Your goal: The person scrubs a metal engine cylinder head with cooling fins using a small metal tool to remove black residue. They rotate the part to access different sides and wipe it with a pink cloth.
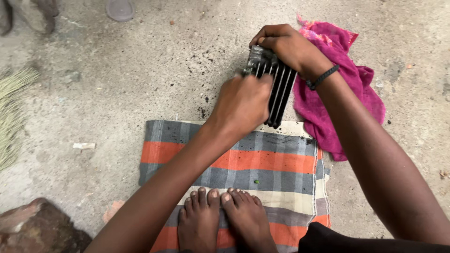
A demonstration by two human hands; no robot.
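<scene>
A dark, sooty metal block with parallel cooling fins (280, 89) is held tilted above the far edge of a striped orange, grey and cream cloth (262, 161). My right hand (287, 47), with a black band on its wrist, grips the top of the finned block. My left hand (241, 104) is closed against the block's near side; whatever it holds is hidden by the fingers. Black grit lies scattered on the concrete floor (154, 70) and on the cloth beside the block. My two bare feet (225, 218) rest on the cloth.
A crumpled magenta rag (349, 100) lies on the floor right of the block. A reddish-brown stone (35, 227) sits at the lower left, broom bristles (11, 107) at the left edge, a grey stone (35, 14) and a round sole (119, 9) at the top.
</scene>
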